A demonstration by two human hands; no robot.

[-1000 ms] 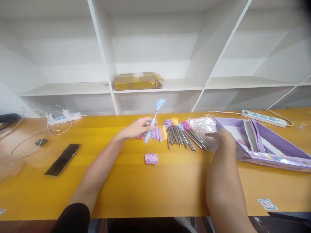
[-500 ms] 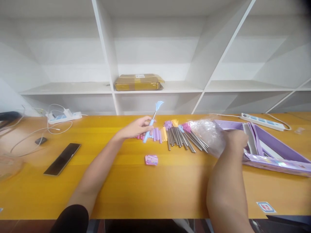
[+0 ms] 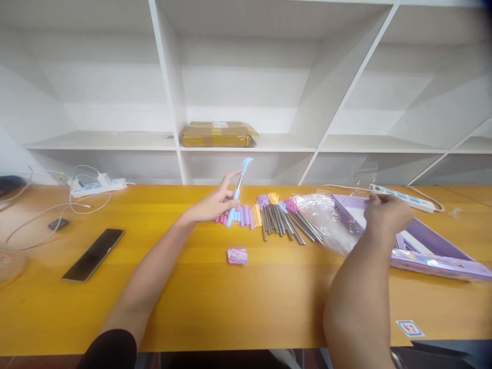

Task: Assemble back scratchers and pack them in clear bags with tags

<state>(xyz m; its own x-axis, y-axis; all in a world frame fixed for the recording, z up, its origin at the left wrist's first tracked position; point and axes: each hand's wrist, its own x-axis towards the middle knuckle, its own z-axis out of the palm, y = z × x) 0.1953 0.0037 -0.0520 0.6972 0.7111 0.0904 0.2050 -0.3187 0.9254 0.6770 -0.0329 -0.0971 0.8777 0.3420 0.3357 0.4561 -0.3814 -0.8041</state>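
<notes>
My left hand (image 3: 217, 203) is closed round the blue handle of a back scratcher (image 3: 236, 195), its index finger stretched toward the blue claw, which points up. Below it lie short pink, blue, purple and yellow tubes (image 3: 256, 216). To their right are several metal rods (image 3: 282, 220) with coloured claw heads. My right hand (image 3: 386, 207), raised over the purple box (image 3: 442, 243), pinches a small clear plastic bag (image 3: 365, 173). A crumpled clear plastic bag (image 3: 323, 215) lies between the rods and the box.
A small stack of pink cards (image 3: 237, 256) lies at mid-table. On the left are a phone (image 3: 93, 254), a black plug (image 3: 58, 224) and a power strip (image 3: 99, 186) with cables. Another power strip (image 3: 407, 198) is behind the box. A cardboard parcel (image 3: 219, 134) sits on the shelf.
My right hand has risen out of the purple box with a clear bag in its fingers. My left index finger has stretched up along the back scratcher.
</notes>
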